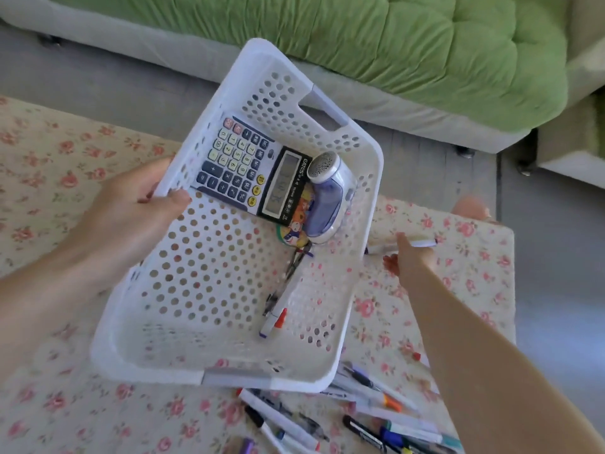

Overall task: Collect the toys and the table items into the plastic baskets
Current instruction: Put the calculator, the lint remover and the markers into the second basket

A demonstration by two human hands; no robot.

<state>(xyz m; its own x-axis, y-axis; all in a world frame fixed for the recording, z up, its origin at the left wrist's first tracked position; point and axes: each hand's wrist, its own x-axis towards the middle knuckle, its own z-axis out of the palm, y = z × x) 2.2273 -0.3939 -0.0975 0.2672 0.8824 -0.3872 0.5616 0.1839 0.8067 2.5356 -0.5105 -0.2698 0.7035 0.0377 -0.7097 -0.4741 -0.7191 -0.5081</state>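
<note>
My left hand [131, 208] grips the left rim of a white perforated plastic basket [209, 276] and holds it tilted above the table. Inside lie a calculator [252, 172], a white and purple lint shaver [327, 198], a small colourful cartoon-printed item [294, 227], a metal compass [298, 260] and a marker [275, 317]. To the right of the basket, my right hand [409, 257] reaches down to the floral tablecloth and holds a white marker [422, 243]. Several more markers and pens [360, 417] lie scattered on the cloth below the basket.
A floral cloth covers the table [458, 290], whose right edge drops to a grey floor [556, 257]. A green cushioned sofa [393, 44] on a pale base stands behind. A toe or foot [471, 208] shows beyond the table's far edge.
</note>
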